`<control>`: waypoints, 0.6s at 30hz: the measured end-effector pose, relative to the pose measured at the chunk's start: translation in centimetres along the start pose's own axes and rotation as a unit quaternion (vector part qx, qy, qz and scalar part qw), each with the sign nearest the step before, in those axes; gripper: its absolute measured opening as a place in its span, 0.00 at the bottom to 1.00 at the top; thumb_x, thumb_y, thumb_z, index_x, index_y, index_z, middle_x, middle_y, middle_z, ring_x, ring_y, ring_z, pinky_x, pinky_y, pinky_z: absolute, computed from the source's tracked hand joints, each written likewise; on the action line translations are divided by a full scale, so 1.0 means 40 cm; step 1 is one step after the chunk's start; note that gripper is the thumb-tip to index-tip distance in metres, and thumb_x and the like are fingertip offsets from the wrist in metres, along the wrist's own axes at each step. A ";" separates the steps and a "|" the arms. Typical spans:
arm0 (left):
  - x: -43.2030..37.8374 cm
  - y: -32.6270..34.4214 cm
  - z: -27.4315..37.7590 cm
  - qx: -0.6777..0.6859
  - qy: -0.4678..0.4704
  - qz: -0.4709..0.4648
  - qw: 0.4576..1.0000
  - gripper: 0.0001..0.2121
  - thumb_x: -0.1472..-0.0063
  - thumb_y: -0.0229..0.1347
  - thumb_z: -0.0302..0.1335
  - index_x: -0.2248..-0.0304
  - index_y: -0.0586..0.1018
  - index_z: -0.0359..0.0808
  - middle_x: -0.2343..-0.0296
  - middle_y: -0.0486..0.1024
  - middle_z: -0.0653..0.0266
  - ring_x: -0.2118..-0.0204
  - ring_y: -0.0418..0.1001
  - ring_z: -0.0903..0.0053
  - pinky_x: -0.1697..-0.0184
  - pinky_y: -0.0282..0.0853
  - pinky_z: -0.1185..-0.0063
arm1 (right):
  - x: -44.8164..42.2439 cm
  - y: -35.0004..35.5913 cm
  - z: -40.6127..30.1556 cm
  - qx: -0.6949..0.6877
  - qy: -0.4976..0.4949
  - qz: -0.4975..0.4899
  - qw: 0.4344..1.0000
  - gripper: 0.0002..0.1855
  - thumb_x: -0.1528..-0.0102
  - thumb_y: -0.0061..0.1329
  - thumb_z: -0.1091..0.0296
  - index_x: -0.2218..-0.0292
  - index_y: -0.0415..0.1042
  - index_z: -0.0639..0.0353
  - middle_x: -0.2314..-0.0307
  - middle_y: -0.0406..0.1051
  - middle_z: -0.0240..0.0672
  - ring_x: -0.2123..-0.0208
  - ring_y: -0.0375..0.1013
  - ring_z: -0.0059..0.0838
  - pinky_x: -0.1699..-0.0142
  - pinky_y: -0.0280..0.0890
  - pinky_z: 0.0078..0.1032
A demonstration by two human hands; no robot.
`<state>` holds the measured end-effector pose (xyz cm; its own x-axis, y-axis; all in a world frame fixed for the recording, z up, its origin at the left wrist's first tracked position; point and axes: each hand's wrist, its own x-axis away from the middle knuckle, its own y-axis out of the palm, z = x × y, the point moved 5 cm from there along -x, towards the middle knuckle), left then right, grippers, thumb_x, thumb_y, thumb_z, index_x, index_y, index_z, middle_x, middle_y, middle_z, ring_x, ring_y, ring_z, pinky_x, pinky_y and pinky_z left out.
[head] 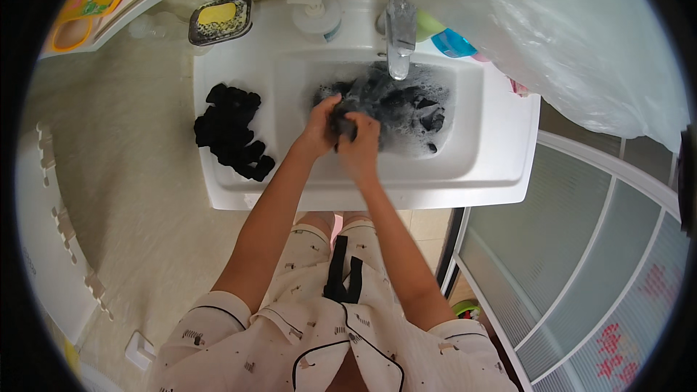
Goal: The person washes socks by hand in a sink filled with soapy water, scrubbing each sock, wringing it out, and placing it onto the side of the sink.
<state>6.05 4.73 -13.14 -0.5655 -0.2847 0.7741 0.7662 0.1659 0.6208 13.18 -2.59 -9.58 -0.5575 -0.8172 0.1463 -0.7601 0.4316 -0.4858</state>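
Both hands are over the left part of a white washbasin [468, 158], gripping one dark wet cloth [342, 122] between them. My left hand [322, 125] has it from the left side, and my right hand [361, 139] from the right, slightly blurred. Below and beyond them, more dark fabric [400, 97] lies soaking in grey, sudsy water under the faucet [400, 38]. A bunched heap of black cloth [231, 130] rests on the basin's left ledge. How the held cloth is folded cannot be made out.
Behind the basin stand a pump bottle [317, 16] and a soap dish [196, 38] holding a yellow soap bar [216, 13]. A large translucent plastic sheet [550, 38] hangs over the back right corner, near a blue container [453, 43]. Frosted panels [544, 228] stand at the right.
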 end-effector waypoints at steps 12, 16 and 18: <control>0.046 -0.012 -0.016 -0.036 0.118 0.034 0.992 0.12 0.38 0.51 0.38 0.66 0.74 0.37 0.74 0.71 0.70 0.72 0.70 0.81 0.71 0.68 0.80 | 0.024 -0.007 -0.162 0.006 -0.006 0.163 0.987 0.07 0.53 0.53 0.68 0.76 0.73 0.62 0.76 0.70 0.43 0.76 0.70 0.44 0.71 0.64 0.33; 0.030 -0.007 0.002 -0.057 0.138 0.062 0.987 0.10 0.38 0.49 0.37 0.71 0.73 0.39 0.79 0.67 0.72 0.76 0.66 0.83 0.73 0.63 0.80 | -0.034 0.002 -0.095 -0.040 0.012 0.124 0.991 0.09 0.51 0.51 0.66 0.76 0.73 0.64 0.78 0.72 0.47 0.77 0.71 0.48 0.71 0.64 0.36; 0.025 0.027 0.005 -0.119 0.129 0.122 0.977 0.12 0.38 0.49 0.37 0.71 0.73 0.38 0.79 0.66 0.71 0.77 0.65 0.83 0.73 0.62 0.79 | -0.083 -0.024 -0.018 -0.007 -0.002 0.124 0.992 0.11 0.50 0.52 0.63 0.76 0.74 0.63 0.77 0.72 0.46 0.76 0.71 0.47 0.69 0.64 0.36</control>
<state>6.27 4.81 -11.68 -0.2856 -0.4974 0.8192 0.9349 0.0434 0.3523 15.49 -0.01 -8.97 -0.7271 -0.6862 0.0204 -0.6037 0.6250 -0.4948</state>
